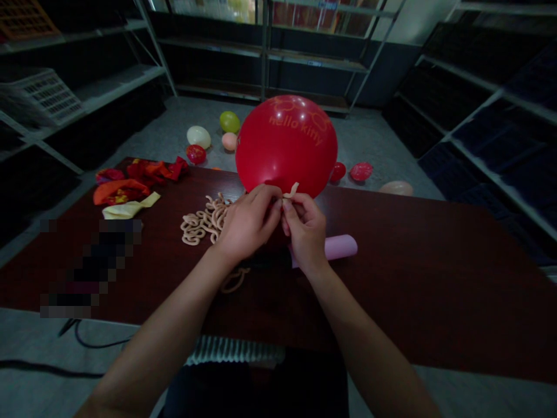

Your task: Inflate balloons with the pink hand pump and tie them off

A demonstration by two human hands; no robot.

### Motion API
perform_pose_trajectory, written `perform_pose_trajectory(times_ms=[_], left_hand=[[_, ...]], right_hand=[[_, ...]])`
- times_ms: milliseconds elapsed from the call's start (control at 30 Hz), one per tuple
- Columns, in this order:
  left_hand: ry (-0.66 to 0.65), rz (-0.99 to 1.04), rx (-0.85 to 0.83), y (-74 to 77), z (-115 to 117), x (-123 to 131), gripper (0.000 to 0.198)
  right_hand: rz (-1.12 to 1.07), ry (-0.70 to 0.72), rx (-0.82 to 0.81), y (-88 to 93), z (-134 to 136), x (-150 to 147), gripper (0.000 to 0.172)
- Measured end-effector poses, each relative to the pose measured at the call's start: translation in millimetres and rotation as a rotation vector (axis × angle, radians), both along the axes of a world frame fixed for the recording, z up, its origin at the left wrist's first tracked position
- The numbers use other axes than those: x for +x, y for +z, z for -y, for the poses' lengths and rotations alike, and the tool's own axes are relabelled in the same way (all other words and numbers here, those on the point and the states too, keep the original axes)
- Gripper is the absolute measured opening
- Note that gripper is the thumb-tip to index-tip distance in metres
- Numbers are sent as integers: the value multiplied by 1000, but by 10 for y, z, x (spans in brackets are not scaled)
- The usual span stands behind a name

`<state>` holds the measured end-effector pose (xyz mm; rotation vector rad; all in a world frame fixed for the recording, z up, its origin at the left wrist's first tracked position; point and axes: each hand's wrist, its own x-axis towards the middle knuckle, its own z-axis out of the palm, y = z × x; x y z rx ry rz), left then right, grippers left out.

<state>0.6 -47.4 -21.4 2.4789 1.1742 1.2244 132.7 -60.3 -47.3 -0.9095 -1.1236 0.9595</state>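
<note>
The left hand [249, 223] and right hand [306, 232] are both closed, fingers pinching the base of an inflated red "hello kitty" balloon [286, 145], which sits directly above the hands. A pale rubber strip [291, 190] protrudes between them. A pile of tan coiled strips [204, 220] lies just left of the left hand, and a pink cylinder [342, 247] lies against the right hand. Crumpled deflated balloons [139, 177] lie farther left on the dark red table [404, 273]. Smaller balloons [198, 139] lie on the floor beyond the hands.
</note>
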Motion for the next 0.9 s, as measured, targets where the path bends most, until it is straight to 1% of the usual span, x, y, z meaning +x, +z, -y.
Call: perform_pose_trajectory(times_ms=[67,200,433,700,900], left_hand=[[-3,31,-43,7,7,-12,10],[5,62,-95,20,19,-32,10],[20,46,-102,42,25,-35,11],[44,29,-46,8,7,-40,10],[117,-13,4,-38,-10,-34,11]], right_hand=[[58,-8,10,-11,12,10,21],[301,-44,65,-3,34,61,22],[644,-148,197,73,54,131,15],[766,-114,195,82,53,145,20],[891,-136,221,90,48,150,23]])
